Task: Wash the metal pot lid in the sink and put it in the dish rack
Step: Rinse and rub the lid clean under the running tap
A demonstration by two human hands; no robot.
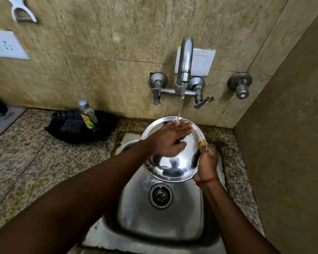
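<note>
A round shiny metal pot lid (174,165) is held tilted over the steel sink (160,222), its hollow side facing me. My right hand (206,162) grips its right rim, thumb on the inner edge. My left hand (170,139) lies flat on the lid's inner surface with fingers spread, under the running water. The stream falls from the tap (184,61) onto my left fingers and the lid's upper part.
A black tray (106,129) on the granite counter at left holds a scrub pad (71,126) and a dish soap bottle (88,116). The drain (160,195) lies below the lid. A side wall (286,143) closes in at right. No dish rack is in view.
</note>
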